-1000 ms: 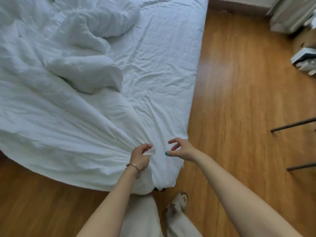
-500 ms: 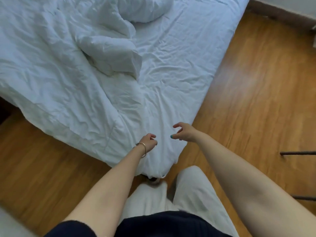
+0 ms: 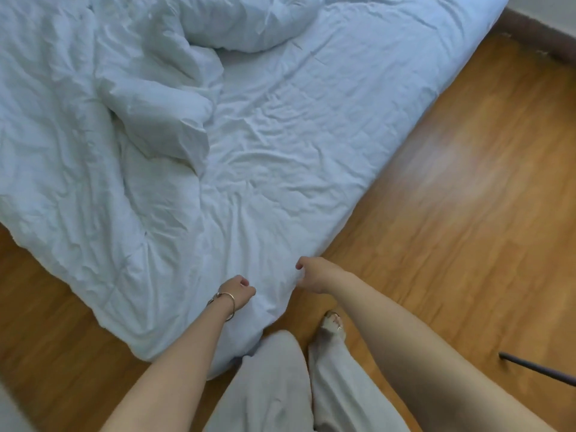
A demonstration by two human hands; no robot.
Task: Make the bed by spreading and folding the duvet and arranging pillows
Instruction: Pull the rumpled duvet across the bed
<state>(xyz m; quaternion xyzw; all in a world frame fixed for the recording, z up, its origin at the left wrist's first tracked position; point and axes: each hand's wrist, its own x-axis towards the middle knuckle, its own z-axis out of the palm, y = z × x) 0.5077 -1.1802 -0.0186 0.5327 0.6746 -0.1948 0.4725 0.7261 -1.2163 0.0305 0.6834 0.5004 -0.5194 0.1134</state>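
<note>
At the left, the crumpled white cotton duvet (image 3: pixel 93 157) lies heaped over most of the bed, its lower edge hanging toward the warm brown wooden plank floor (image 3: pixel 452 232), with a thick fold bunched near the middle and another mound at the top of the view. A second ago this cloth was drawn taut into a fan of creases running to the left hand; now those creases have slackened and the corner lies looser over the foot of the bed. The left hand (image 3: pixel 238 291), with a thin metal bangle (image 3: pixel 229 302) on its wrist, has closed into a fist at the corner of the cloth; its grip looks narrow, but whether fabric is pinched inside it I cannot tell. Just beside it, the right hand (image 3: pixel 313 274), which hung open with fingers curled, has come down and now pinches the white edge at the corner. That suggests the corner is being taken in both hands, ready to pull the duvet out flat; spreading has barely begun. To the right the wrinkled white fitted sheet (image 3: pixel 327 120) lies bare. No pillows show, and no containers are in view.
</note>
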